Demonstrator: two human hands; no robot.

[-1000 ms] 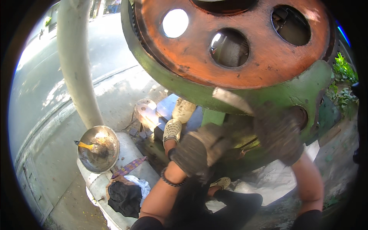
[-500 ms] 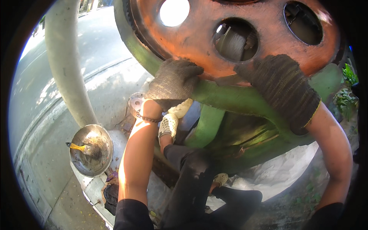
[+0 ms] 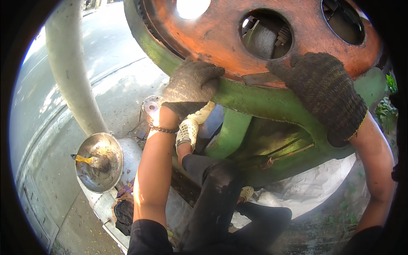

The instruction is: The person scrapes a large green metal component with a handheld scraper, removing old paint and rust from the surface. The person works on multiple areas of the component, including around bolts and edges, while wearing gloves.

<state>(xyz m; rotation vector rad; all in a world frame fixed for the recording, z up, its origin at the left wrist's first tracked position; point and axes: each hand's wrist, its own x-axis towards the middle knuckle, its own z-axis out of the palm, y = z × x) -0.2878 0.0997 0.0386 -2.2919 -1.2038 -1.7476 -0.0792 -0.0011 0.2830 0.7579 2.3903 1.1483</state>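
A large orange-painted metal wheel (image 3: 221,42) with round holes sits inside a curved green metal frame (image 3: 263,100). My left hand (image 3: 193,83), in a dark knitted glove, lies over the frame's upper edge at the wheel's near side, its fingers curled over the rim. To the right, my right hand (image 3: 321,87), in a matching glove, is closed round one end of a flat, dull metal strip, like a scraper blade (image 3: 259,79). The strip lies along the seam between wheel and frame. The glove hides the strip's held end.
A round metal pan (image 3: 100,185) with a yellow-handled paintbrush (image 3: 87,159) in it stands at the left, by a pale post (image 3: 70,72). Dark cloth (image 3: 124,216) lies below it. My shoe (image 3: 187,131) is under the frame. White sheeting (image 3: 314,191) spreads at lower right.
The view has shifted, so the wheel sits higher in the picture. My right hand and the strip have moved slightly right along the rim. My left hand keeps its place on the edge.
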